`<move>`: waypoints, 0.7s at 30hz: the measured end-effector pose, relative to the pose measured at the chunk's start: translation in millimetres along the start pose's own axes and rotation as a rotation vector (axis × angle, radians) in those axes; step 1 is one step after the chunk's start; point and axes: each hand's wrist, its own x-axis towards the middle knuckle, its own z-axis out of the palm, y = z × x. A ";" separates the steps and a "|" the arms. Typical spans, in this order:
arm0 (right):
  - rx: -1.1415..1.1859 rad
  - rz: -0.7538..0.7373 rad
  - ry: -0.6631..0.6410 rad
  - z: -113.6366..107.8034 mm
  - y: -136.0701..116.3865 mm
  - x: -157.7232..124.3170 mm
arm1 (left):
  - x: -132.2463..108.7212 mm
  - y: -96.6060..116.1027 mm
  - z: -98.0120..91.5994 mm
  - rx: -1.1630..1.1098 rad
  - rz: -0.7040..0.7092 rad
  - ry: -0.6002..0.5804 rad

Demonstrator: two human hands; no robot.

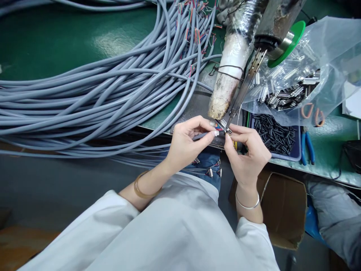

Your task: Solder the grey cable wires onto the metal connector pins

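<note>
Between thumb and fingers my left hand (189, 140) pinches the end of a grey cable (200, 135), whose thin coloured wires (219, 128) fan out toward a small metal connector (222, 123). My right hand (248, 148) grips that connector at its right end with thumb and fingertips. Right above it comes down the tip of a soldering iron (245, 88), fixed so that it points downward. A white, stained tube (224, 81) wrapped in film and wire ends just behind the connector. Exactly which wires meet the connector pins is too small to tell.
A large bundle of grey cables (113, 98) covers the left bench. At right are a bag of metal connectors (296, 88), a bin of black sleeves (275, 135), blue-handled pliers (307, 146) and a green solder spool (290, 43). Wired connectors (210, 172) hang over my lap.
</note>
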 end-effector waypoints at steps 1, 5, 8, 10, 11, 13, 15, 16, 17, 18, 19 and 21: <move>0.005 0.008 -0.005 0.2 0.9 -0.9 | -0.2 -0.1 -0.1 -0.008 -0.026 -0.003; 0.001 0.021 -0.020 0.3 2.9 -1.8 | -0.9 0.5 0.2 -0.015 -0.071 -0.005; -0.012 0.012 -0.013 0.0 1.9 0.9 | -0.1 3.1 0.8 -0.005 -0.057 0.000; -0.025 -0.001 -0.004 -0.3 0.9 3.1 | 0.6 5.1 1.0 -0.005 -0.029 0.007; -0.034 -0.010 -0.001 -0.4 0.6 3.8 | 0.8 5.8 0.9 -0.007 -0.017 0.013; -0.053 -0.032 0.001 -0.5 0.6 4.2 | 1.0 6.2 0.6 -0.006 -0.010 0.018; -0.068 -0.052 -0.006 -0.6 1.8 3.1 | 0.8 5.2 0.1 -0.001 -0.030 0.012; -0.073 -0.062 -0.013 -0.7 2.6 2.2 | 0.6 4.5 -0.1 0.000 -0.044 0.004; -0.079 -0.072 -0.021 -0.9 3.6 1.1 | 0.3 3.7 -0.3 0.001 -0.056 -0.003; -0.085 -0.082 -0.029 -1.0 4.5 0.1 | 0.1 3.2 -0.4 0.000 -0.067 -0.010; -0.091 -0.094 -0.034 -1.2 5.4 -0.9 | -0.1 2.8 -0.3 0.000 -0.074 -0.015; -0.098 -0.117 -0.037 -1.5 6.8 -2.2 | -0.2 3.1 -0.1 -0.003 -0.080 -0.018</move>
